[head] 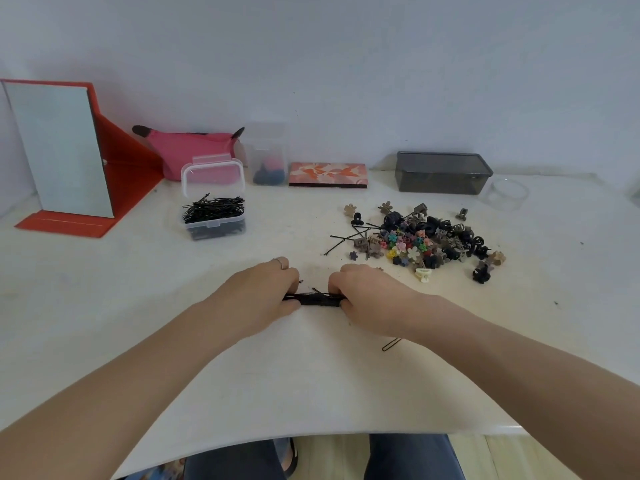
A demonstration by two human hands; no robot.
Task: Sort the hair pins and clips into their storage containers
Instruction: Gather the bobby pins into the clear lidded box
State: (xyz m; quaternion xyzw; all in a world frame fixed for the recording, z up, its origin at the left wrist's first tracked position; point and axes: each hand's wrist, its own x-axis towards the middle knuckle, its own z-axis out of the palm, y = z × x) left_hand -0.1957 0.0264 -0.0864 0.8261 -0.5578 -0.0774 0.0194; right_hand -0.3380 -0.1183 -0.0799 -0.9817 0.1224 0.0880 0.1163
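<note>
A bundle of black hair pins (317, 299) lies flat on the white table, pinched at its ends between my left hand (263, 292) and my right hand (367, 296). A clear box (213, 199) with its lid open stands at the back left and holds several black pins. To the right lies a heap of small claw clips (422, 240) in many colours, with a few loose pins (346, 239) at its left edge. One stray pin (391, 344) rests beside my right wrist. A dark lidded box (441, 173) sits behind the heap.
A red folding mirror (65, 150) stands at the far left. A pink pouch (194, 143), a clear tall container (268, 157) and a floral flat case (329, 174) line the wall. A round clear cup (507, 194) sits at the right. The table edge runs just above my knees.
</note>
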